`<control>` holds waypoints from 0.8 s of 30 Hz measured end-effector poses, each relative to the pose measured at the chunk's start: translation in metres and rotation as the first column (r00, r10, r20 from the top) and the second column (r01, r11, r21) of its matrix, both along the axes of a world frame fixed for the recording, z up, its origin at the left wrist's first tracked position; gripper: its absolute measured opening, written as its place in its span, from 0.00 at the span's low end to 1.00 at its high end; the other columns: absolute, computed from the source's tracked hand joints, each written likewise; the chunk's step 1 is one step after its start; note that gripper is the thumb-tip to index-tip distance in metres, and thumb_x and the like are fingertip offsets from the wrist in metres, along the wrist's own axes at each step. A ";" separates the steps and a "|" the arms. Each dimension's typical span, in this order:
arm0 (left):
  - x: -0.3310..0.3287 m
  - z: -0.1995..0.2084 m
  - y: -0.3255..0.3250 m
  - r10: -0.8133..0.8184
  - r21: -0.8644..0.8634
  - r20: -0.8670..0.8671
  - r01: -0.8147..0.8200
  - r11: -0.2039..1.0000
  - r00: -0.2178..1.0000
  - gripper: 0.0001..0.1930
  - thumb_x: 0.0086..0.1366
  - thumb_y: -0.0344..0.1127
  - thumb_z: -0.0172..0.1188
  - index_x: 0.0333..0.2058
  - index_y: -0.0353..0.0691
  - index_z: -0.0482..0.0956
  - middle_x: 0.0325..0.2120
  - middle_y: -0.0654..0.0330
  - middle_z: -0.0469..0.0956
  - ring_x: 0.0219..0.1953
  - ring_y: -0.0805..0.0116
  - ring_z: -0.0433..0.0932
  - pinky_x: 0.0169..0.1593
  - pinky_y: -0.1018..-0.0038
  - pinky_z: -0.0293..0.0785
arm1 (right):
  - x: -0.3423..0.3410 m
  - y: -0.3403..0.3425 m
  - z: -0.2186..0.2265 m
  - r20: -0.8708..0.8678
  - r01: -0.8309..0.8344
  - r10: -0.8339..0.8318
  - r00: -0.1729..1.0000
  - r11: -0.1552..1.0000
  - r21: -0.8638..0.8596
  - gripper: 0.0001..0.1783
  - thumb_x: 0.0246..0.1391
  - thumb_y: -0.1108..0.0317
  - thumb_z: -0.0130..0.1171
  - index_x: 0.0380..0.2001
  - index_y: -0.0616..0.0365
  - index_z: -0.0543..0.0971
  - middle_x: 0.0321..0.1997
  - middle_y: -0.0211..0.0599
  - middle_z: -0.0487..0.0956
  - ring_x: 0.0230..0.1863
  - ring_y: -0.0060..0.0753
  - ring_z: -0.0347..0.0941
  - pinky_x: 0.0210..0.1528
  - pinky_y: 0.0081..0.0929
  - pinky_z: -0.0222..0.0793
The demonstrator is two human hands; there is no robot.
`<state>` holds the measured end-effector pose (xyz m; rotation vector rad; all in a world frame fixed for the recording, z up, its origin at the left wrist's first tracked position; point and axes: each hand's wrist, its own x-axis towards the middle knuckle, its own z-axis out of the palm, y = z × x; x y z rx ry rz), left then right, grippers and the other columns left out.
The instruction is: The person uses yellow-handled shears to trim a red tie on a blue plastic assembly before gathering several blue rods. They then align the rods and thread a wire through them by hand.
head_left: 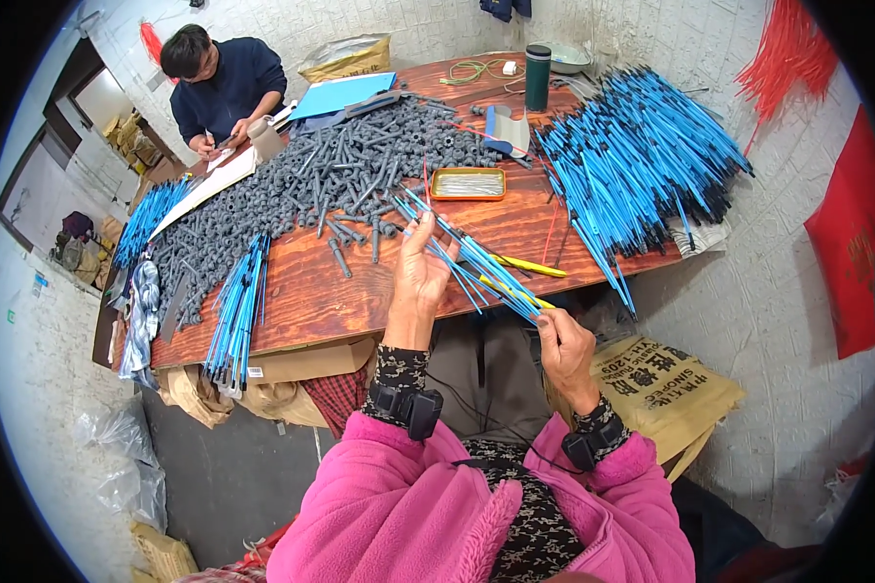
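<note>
My left hand (pixel 420 270) is raised over the table's near edge, palm partly turned up, its fingers closed around the upper part of a loose bunch of thin blue rods (pixel 486 260). My right hand (pixel 566 352) grips the lower end of the same bunch, with thumb and fingers pressed together. The bunch slants down from left to right between them. A yellow strip (pixel 527 296) shows among the rods near my right fingers; whether it is held cannot be told. Just beyond lies a yellow-handled tool (pixel 533 265) on the wooden table (pixel 306 291).
Grey plastic parts (pixel 335 160) heap across the table. Blue rods with black ends form a big pile (pixel 642 155) at right and a bundle (pixel 238 311) at left. A tin of pins (pixel 469 185) and a green bottle (pixel 538 78) stand behind. Another person (pixel 226 87) sits far left.
</note>
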<state>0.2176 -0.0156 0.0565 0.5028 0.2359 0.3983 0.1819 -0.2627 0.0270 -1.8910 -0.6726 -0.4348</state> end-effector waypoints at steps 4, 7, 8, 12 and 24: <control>0.003 -0.006 0.003 0.014 0.024 -0.004 -0.014 1.000 1.000 0.11 0.66 0.32 0.65 0.45 0.46 0.75 0.34 0.67 0.77 0.39 0.72 0.77 0.47 0.66 0.79 | -0.002 0.002 -0.001 0.114 0.095 -0.085 0.990 0.992 -0.084 0.07 0.61 0.67 0.58 0.36 0.60 0.80 0.29 0.45 0.81 0.28 0.51 0.78 0.28 0.38 0.71; 0.003 -0.014 0.009 0.007 0.033 -0.016 -0.006 0.999 1.000 0.12 0.65 0.31 0.65 0.46 0.44 0.76 0.33 0.66 0.78 0.35 0.71 0.79 0.46 0.65 0.81 | -0.005 0.005 0.000 0.227 0.155 -0.128 0.965 0.982 -0.104 0.07 0.61 0.67 0.58 0.37 0.60 0.80 0.29 0.45 0.81 0.28 0.50 0.78 0.29 0.39 0.71; 0.002 -0.014 0.008 -0.016 0.038 -0.006 0.017 0.999 1.000 0.12 0.65 0.31 0.65 0.46 0.44 0.76 0.32 0.66 0.78 0.35 0.72 0.78 0.45 0.65 0.81 | -0.006 0.005 0.000 0.230 0.153 -0.125 0.965 0.983 -0.105 0.07 0.61 0.67 0.58 0.37 0.60 0.80 0.29 0.45 0.81 0.28 0.50 0.78 0.29 0.39 0.71; 0.000 -0.014 0.006 -0.039 0.048 0.007 0.039 0.998 0.999 0.13 0.65 0.31 0.65 0.47 0.46 0.76 0.32 0.67 0.78 0.33 0.74 0.78 0.44 0.67 0.81 | -0.010 0.005 -0.002 0.140 0.142 -0.128 0.982 0.985 -0.098 0.07 0.62 0.67 0.57 0.37 0.59 0.79 0.28 0.46 0.80 0.29 0.51 0.78 0.29 0.39 0.70; -0.015 0.006 0.000 -0.005 0.034 0.141 0.000 0.999 0.990 0.15 0.68 0.32 0.60 0.53 0.44 0.73 0.34 0.64 0.78 0.35 0.70 0.79 0.41 0.70 0.80 | -0.018 0.011 -0.018 -0.320 0.035 -0.002 0.947 0.995 0.098 0.14 0.68 0.61 0.52 0.37 0.61 0.77 0.24 0.42 0.75 0.23 0.36 0.70 0.28 0.31 0.66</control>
